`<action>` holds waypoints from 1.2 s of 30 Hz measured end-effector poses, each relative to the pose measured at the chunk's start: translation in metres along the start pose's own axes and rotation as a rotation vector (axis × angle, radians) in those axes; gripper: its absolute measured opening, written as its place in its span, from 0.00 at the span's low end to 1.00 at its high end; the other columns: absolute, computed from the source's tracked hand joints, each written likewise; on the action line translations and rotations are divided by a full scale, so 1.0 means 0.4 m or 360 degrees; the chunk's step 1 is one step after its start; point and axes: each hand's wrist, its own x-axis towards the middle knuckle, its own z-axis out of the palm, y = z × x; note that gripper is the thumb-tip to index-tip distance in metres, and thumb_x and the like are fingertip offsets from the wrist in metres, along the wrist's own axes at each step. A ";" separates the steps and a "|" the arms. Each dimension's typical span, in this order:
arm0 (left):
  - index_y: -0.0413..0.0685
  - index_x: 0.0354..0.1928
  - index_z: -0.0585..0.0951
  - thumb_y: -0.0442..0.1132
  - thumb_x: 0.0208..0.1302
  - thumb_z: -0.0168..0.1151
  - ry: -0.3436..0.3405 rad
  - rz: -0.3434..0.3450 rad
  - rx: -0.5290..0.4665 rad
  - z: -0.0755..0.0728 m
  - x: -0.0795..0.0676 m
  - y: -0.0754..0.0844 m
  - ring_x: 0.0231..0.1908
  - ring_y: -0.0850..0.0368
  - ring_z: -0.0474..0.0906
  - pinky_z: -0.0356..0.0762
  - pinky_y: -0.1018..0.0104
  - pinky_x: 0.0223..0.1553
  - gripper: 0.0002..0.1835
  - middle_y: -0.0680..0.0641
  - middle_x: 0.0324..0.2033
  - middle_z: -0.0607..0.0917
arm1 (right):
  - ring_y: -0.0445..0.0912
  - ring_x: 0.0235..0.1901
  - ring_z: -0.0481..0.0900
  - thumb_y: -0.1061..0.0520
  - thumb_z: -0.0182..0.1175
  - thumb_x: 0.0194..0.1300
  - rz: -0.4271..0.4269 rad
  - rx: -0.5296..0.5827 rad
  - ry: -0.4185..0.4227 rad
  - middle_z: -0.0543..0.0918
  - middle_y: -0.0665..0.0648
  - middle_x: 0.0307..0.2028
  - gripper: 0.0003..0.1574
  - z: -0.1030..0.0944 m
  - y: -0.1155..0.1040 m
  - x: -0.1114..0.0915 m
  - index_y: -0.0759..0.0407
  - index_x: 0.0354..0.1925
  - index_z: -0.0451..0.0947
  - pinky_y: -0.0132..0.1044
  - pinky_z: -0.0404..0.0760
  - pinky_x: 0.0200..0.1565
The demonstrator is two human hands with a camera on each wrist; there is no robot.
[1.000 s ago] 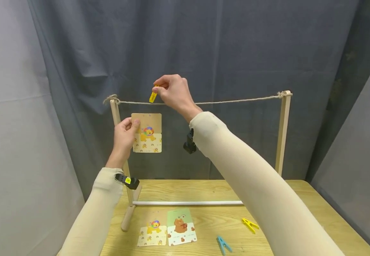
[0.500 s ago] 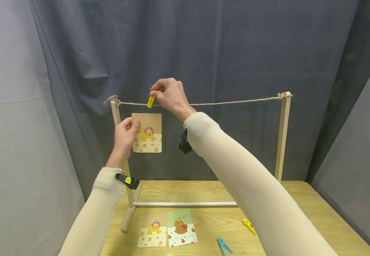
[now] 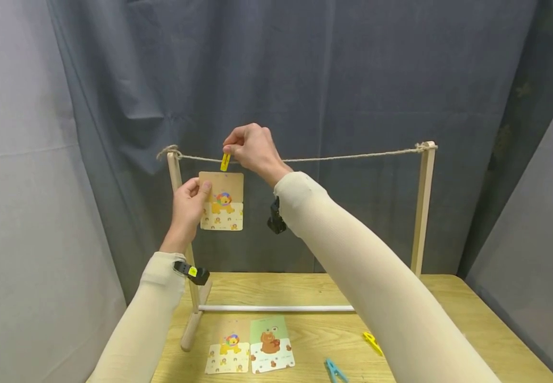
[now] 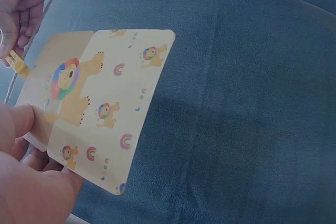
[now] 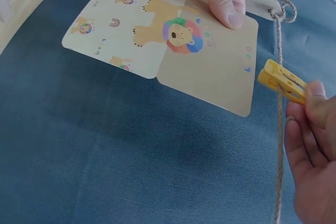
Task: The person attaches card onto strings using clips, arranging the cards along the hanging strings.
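My left hand [image 3: 187, 210] pinches a lion card [image 3: 224, 218] by its left edge, thumb in front. The card, tan above and cream with small lions below, hangs upright just under the rope [image 3: 334, 157]. Above its top edge, my right hand [image 3: 256, 151] pinches a yellow clothespin [image 3: 225, 162] between thumb and fingers, tip pointing down. In the right wrist view the clothespin [image 5: 283, 81] overlaps the rope [image 5: 280, 145], its tip close to the tan end of the card [image 5: 210, 72]. The left wrist view shows the card [image 4: 105, 103] with the left thumb on it.
The rope is tied between two wooden posts [image 3: 424, 207], joined low down by a white bar [image 3: 276, 308]. On the wooden table [image 3: 449, 314] lie another lion card [image 3: 227, 359], a green-and-white bear card [image 3: 271, 354], a blue clothespin [image 3: 335, 371] and a yellow clothespin [image 3: 373, 343].
The right hand has come down and slightly left with the clothespin, from above the rope to just over the card's top edge. The left hand holds the card almost still.
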 end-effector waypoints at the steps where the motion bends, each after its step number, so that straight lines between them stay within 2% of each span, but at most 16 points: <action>1: 0.38 0.47 0.82 0.46 0.77 0.60 -0.0005 0.0007 -0.0007 0.001 0.001 0.001 0.28 0.62 0.78 0.73 0.72 0.26 0.15 0.55 0.31 0.83 | 0.42 0.33 0.85 0.52 0.72 0.68 0.0001 0.0009 -0.0010 0.89 0.46 0.34 0.05 0.000 0.000 0.000 0.51 0.39 0.90 0.33 0.83 0.36; 8: 0.33 0.50 0.81 0.46 0.77 0.60 -0.0057 0.0045 -0.0026 0.008 0.006 0.014 0.29 0.62 0.76 0.71 0.72 0.27 0.19 0.54 0.32 0.83 | 0.42 0.34 0.87 0.52 0.71 0.68 0.0002 0.0023 -0.0077 0.89 0.47 0.36 0.06 -0.002 -0.002 0.001 0.51 0.41 0.90 0.32 0.84 0.38; 15: 0.31 0.52 0.80 0.45 0.77 0.59 -0.0074 0.0048 -0.0046 0.012 0.003 0.025 0.30 0.62 0.79 0.76 0.70 0.30 0.19 0.53 0.34 0.84 | 0.41 0.35 0.85 0.52 0.69 0.71 -0.0023 -0.0016 -0.0153 0.89 0.48 0.40 0.10 -0.007 -0.001 0.000 0.53 0.47 0.90 0.33 0.83 0.38; 23: 0.31 0.52 0.81 0.47 0.77 0.61 -0.0062 0.0068 -0.0038 0.021 0.008 0.026 0.30 0.61 0.82 0.79 0.70 0.31 0.21 0.50 0.34 0.85 | 0.41 0.47 0.84 0.48 0.65 0.72 0.0023 -0.0085 -0.0228 0.89 0.49 0.51 0.19 -0.015 0.003 0.002 0.52 0.56 0.87 0.34 0.84 0.44; 29: 0.34 0.51 0.81 0.47 0.77 0.60 -0.0065 0.0027 -0.0060 0.023 0.004 0.026 0.31 0.61 0.81 0.78 0.70 0.30 0.20 0.52 0.35 0.85 | 0.41 0.49 0.84 0.45 0.65 0.72 0.0036 -0.0096 -0.0243 0.89 0.48 0.52 0.21 -0.013 0.003 -0.002 0.52 0.58 0.86 0.34 0.84 0.46; 36: 0.36 0.52 0.80 0.41 0.78 0.58 -0.0070 -0.0059 -0.0118 0.025 0.000 0.028 0.35 0.61 0.78 0.75 0.69 0.35 0.13 0.55 0.35 0.83 | 0.41 0.50 0.85 0.45 0.66 0.71 0.0039 -0.0077 -0.0250 0.89 0.48 0.51 0.23 -0.013 -0.002 -0.006 0.53 0.59 0.85 0.34 0.84 0.47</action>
